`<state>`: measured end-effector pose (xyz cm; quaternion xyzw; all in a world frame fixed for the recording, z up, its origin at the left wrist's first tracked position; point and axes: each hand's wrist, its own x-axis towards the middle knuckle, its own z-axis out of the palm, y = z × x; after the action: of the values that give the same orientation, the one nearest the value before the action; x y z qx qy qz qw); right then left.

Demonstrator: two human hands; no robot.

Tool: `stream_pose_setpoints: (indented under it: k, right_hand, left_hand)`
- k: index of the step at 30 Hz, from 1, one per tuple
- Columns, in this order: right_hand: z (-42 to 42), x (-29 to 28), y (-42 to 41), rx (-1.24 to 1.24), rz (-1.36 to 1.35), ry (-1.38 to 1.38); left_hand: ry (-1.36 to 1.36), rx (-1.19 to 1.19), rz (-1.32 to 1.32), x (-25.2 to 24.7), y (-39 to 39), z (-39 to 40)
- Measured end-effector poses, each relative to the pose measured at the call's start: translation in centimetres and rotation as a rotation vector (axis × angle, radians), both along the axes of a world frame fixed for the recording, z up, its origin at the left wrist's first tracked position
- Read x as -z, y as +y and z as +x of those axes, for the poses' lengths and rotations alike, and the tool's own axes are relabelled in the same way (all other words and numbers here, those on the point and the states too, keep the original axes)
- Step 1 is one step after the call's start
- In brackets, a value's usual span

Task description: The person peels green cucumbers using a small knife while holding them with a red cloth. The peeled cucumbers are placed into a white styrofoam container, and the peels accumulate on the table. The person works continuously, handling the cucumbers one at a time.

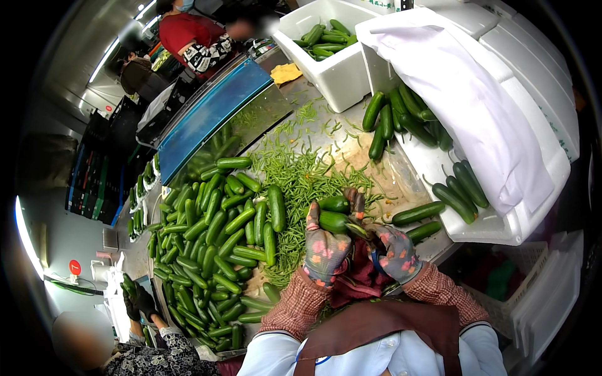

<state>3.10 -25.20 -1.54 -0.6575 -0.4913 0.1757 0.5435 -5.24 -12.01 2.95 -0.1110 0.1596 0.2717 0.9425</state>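
Observation:
My left hand (327,254), in a grey flowered glove, grips two green cucumbers (333,222) side by side. Their stem ends point towards my right hand (397,254), gloved alike. It is closed around a blue-handled tool (376,261) that looks like scissors, mostly hidden by the fingers, close to a stem (356,230). Under both hands lies a dark red cloth (360,277). Beyond them a heap of cut green stems (301,188) covers the metal table. Left of that is a large pile of cucumbers (207,249).
An open white foam box (512,225) with longer-stemmed cucumbers and a white sheet (461,89) lies at right. Behind stands another foam box (324,75) holding cucumbers. A blue-topped panel (216,117) edges the far left. At lower left a co-worker's gloved hands (141,303) hold cucumbers.

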Motion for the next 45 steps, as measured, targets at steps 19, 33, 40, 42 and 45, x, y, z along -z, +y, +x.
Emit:
stream_pose_setpoints:
  k: [19, 33, 40, 42, 45]
  right_hand:
    - [0.3, -1.0, -1.0, -0.219, -0.211, 0.334]
    - [-1.5, 0.3, -6.2, -0.178, 0.055, 0.321]
    - [-0.8, -2.1, -8.0, 0.049, -0.074, 0.411]
    - [-0.6, -3.1, -8.6, 0.037, -0.140, 0.588]
    - [-1.2, -1.1, -7.9, 0.027, 0.067, 1.000]
  left_hand:
    - [-0.029, -0.335, 0.091, 1.9, 7.3, -6.0]
    - [0.733, 0.890, 2.998, 3.7, -6.8, 9.4]
    - [0.662, 0.872, 2.953, 4.5, -7.3, 9.4]
    - [0.548, 0.726, 2.681, 5.2, -6.0, 9.1]
    - [0.226, 0.501, 1.957, 5.9, -2.0, 6.0]
